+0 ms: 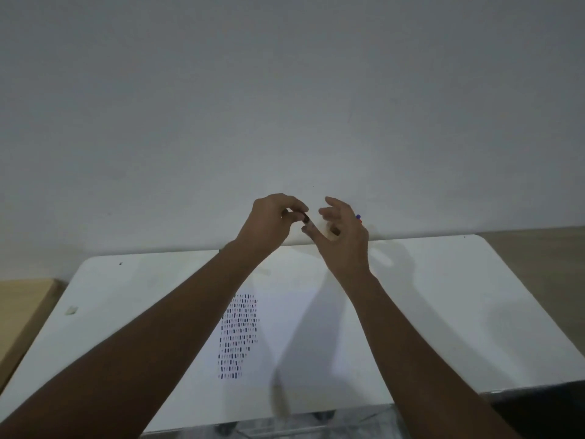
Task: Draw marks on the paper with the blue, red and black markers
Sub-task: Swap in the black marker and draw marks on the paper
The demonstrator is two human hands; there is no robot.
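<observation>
Both hands are raised over the far edge of the white table (443, 312). My left hand (269, 226) pinches a small dark cap (305, 218) between thumb and fingertips. Just right of it, my right hand (343, 239) grips markers: a pale barrel (326, 231) lies across its fingers, and a blue end (358, 216) and a red end (360, 220) stick out behind it. Its upper fingers are spread. The cap and the barrel sit very close; I cannot tell whether they touch. Below lies the paper (300, 327) with rows of short dark, blue and reddish marks (239, 337).
A blurred brownish streak (279, 397) shows over the table's near edge; what it is cannot be told. A small scrap (71, 310) lies at the table's left side. Wooden surfaces (22, 315) flank the table, and a plain grey wall (285, 106) stands behind it.
</observation>
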